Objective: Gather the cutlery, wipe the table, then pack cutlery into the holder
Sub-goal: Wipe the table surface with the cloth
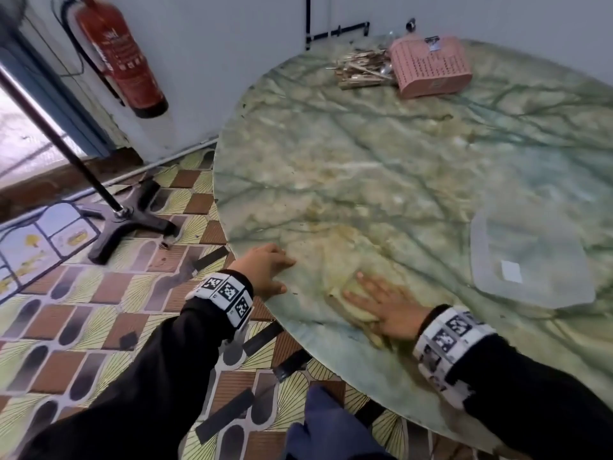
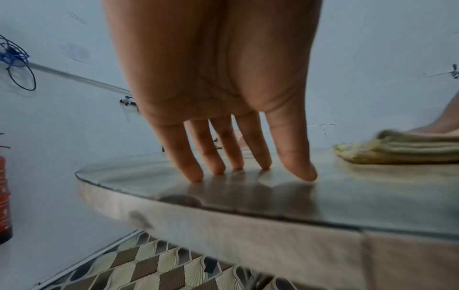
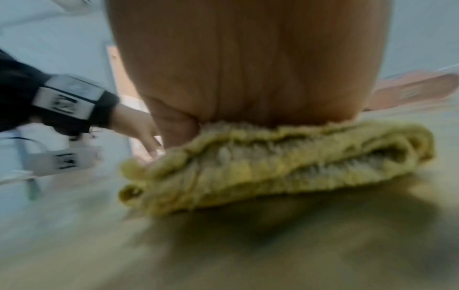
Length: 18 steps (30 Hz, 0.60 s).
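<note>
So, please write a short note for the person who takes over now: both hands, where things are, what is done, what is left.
Left hand: open, fingertips resting on the table near its edge.
Right hand: open, pressing flat on the folded yellow cloth at the near edge.
Cutlery: gathered in a pile at the far side, beside the pink holder, which lies on its side.
Clear plastic lid: on the table to the right.
Done: gathering. Under way: wiping. Left: pack cutlery into the holder.

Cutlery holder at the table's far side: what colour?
Pink, with a perforated dot pattern; the cutlery holder shows best in the head view.
</note>
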Each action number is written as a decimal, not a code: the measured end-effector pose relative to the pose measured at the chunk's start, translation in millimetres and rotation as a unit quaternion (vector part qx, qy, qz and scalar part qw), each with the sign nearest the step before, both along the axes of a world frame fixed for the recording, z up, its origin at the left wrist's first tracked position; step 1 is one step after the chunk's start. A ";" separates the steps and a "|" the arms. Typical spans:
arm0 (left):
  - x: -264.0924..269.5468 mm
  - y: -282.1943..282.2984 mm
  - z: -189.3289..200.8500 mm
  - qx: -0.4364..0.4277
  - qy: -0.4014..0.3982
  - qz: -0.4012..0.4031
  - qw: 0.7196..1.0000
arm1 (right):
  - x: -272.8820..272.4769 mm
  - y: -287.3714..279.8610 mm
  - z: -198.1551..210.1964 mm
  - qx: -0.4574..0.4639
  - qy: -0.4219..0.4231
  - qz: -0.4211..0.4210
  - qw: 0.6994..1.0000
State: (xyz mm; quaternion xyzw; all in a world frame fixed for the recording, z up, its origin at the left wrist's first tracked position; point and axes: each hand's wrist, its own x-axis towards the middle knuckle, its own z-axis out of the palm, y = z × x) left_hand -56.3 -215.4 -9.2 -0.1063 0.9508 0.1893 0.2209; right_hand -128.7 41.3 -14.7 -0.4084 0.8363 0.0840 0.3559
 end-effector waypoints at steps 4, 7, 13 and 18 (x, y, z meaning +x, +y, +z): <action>-19.6 -14.8 2.2 0.048 -0.003 0.045 0.998 | -80.4 -9.6 -2.8 -0.072 0.162 -0.177 0.968; -27.9 -22.0 4.2 0.077 -0.015 0.076 0.994 | -112.0 -55.3 -2.0 -0.044 0.072 -0.265 0.961; -45.2 -57.0 9.2 0.088 0.060 0.122 0.987 | -32.3 -134.5 -1.4 -0.072 0.014 -0.039 0.997; -83.9 -91.1 -3.4 0.023 0.045 0.049 0.998 | -16.0 -61.6 3.7 0.007 -0.040 0.006 0.999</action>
